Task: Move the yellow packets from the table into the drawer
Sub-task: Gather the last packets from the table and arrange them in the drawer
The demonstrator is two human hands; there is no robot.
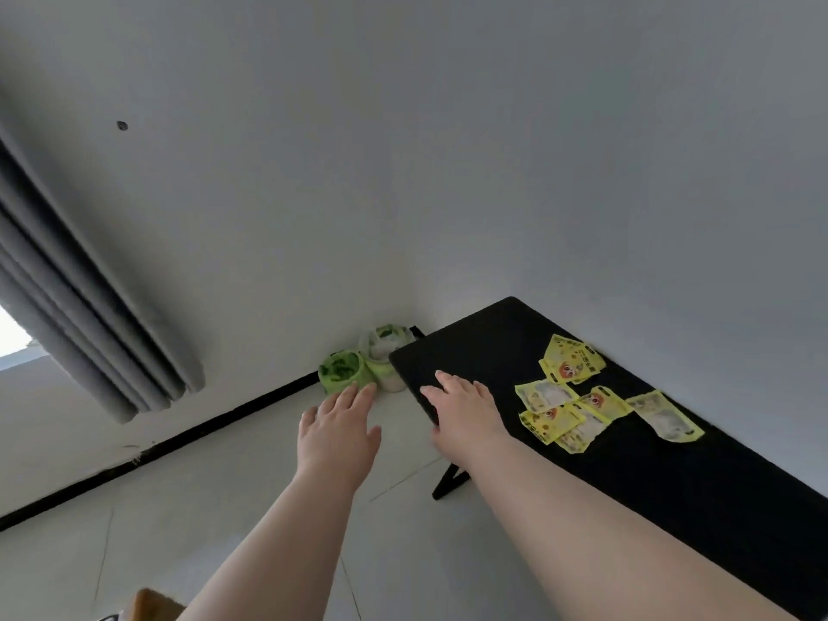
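Observation:
Several yellow packets (578, 398) lie scattered on the black table (672, 477), near the wall on the right. My right hand (461, 410) hovers over the table's near-left edge with fingers spread, holding nothing, a short way left of the packets. Over the floor to the left of the table, my left hand (340, 432) stretches forward, open and empty. No drawer is in view.
Green and white plastic bags (363, 365) sit on the floor in the room's corner, beyond the table's end. A grey curtain (80, 316) hangs at the left. A brown object (152, 605) shows at the bottom edge. The floor is pale tile.

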